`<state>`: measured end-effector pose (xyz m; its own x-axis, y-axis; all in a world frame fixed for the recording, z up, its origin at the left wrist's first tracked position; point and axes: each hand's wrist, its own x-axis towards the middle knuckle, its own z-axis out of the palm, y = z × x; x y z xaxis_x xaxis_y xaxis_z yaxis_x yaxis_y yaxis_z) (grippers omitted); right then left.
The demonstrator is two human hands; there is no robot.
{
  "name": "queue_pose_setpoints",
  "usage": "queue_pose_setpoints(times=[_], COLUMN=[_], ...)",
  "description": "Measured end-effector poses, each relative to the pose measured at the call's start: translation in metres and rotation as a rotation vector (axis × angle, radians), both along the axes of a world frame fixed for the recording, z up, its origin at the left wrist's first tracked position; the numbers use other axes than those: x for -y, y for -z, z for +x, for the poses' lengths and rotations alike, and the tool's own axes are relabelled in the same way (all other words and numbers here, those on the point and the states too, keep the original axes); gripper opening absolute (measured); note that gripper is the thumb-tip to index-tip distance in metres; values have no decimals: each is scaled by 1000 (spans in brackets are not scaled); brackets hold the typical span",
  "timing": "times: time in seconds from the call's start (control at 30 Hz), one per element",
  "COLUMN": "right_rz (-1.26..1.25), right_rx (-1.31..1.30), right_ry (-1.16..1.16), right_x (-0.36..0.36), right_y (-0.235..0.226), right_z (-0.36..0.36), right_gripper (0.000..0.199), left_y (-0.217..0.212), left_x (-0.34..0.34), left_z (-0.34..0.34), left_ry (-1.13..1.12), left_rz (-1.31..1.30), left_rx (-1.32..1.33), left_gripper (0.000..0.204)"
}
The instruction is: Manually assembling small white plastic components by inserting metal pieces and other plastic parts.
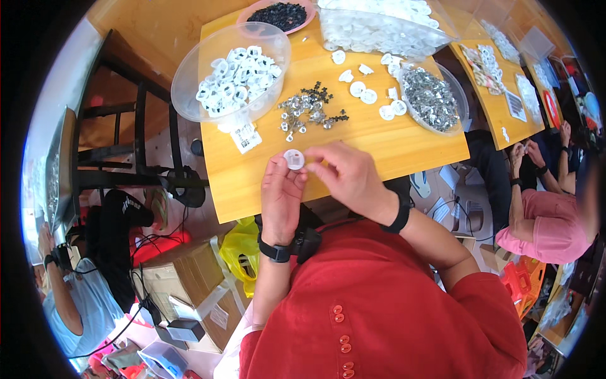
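Observation:
My left hand (282,196) is held palm up over the table's near edge. Its thumb and fingertips grip a small round white plastic part (294,159) with a squarish recess in its face. Close on the right is my right hand (350,180), its thumb and forefinger bent together beside that part's rim. Whatever may be between those fingertips is too small and blurred to make out. Beyond my hands, a loose pile of small metal pieces (297,114) lies on the wooden table, mixed with small black cross-shaped pieces (319,93).
A clear tub of white parts (183,95) stands at the left, a clear bowl of metal pieces (464,114) at the right. Farther back are a pink bowl (309,9) of black pieces and a large clear bin (353,44). Other people sit on both sides.

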<state>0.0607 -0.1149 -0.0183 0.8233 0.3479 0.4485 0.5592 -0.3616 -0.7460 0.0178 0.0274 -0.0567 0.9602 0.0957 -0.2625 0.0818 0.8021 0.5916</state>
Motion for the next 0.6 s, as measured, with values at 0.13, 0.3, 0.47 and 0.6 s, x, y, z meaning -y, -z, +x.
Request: queue_pose_setpoints(times=[0.13,0.3,0.47,0.6], right_rz=[-140,-293,-456,-524], right_rx=[-121,-22,78,102], right_ry=[38,-59,-96,-95], right_x=[10,-16,-35,-38], right_y=[10,21,29,34], right_z=[37,59,66,68], right_gripper=[6,5,4,5], left_y=[9,7,8,2], left_x=[-15,-14,-16,-13], left_z=[-6,-5,-5,-3], left_ry=[-81,-95,-116,-122], left_rz=[-97,-60,-103,-64], left_rx=[-19,28,22,25], left_gripper=[20,25,29,31])
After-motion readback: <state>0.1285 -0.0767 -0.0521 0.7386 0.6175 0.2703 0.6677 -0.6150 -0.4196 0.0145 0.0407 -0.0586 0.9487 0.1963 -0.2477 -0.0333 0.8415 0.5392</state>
